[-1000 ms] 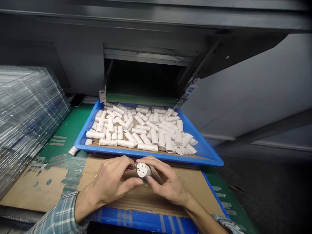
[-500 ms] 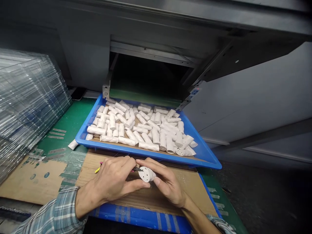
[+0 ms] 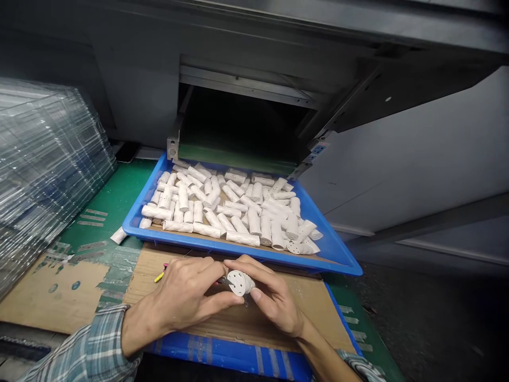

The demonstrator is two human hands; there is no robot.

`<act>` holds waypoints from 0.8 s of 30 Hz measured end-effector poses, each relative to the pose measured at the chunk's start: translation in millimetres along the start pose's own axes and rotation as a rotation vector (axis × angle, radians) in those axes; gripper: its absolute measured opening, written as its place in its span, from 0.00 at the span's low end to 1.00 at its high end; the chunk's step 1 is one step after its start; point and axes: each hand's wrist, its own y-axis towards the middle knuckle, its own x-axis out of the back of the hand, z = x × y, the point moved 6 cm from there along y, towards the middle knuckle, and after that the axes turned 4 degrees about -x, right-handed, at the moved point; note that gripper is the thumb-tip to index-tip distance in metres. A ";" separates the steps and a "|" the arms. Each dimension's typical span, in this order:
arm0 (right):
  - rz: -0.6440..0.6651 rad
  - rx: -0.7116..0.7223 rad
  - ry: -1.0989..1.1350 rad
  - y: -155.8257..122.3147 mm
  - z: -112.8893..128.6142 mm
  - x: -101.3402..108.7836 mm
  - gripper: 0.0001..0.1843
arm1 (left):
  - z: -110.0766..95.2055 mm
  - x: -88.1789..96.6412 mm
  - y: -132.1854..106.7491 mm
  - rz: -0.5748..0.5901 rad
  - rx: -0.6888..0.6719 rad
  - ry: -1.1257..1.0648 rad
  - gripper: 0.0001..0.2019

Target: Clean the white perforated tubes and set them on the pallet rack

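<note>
My left hand (image 3: 186,294) is closed around small pliers (image 3: 160,276). Their pink and yellow handle ends stick out behind the hand, and the dark tip touches the round face of a white cylinder (image 3: 239,284). Several small dark holes show in that face. My right hand (image 3: 274,297) grips the cylinder from the right, between thumb and fingers. The left thumb lies against the lower edge of the face. Most of the pliers is hidden by my left hand.
Beyond my hands, a blue tray (image 3: 183,245) holds many similar white cylinders. One loose cylinder (image 3: 119,235) lies left of it. Cardboard (image 3: 314,313) covers the bench under my hands. Stacked clear plastic trays (image 3: 47,170) stand left; a machine opening (image 3: 242,127) is behind.
The pliers' tip has shifted slightly downward at the cylinder's face, and the cylinder has turned a little. Both hands keep their grip in nearly the same place.
</note>
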 end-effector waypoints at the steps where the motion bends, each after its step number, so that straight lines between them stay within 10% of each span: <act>1: -0.004 0.010 -0.007 -0.2 0.2 0.5 0.24 | 0.4 0.3 -0.1 -0.003 0.006 0.007 0.23; 24: -0.242 0.126 -0.307 -6.2 2.4 5.1 0.24 | -1.1 3.3 -2.3 -0.085 0.019 0.238 0.23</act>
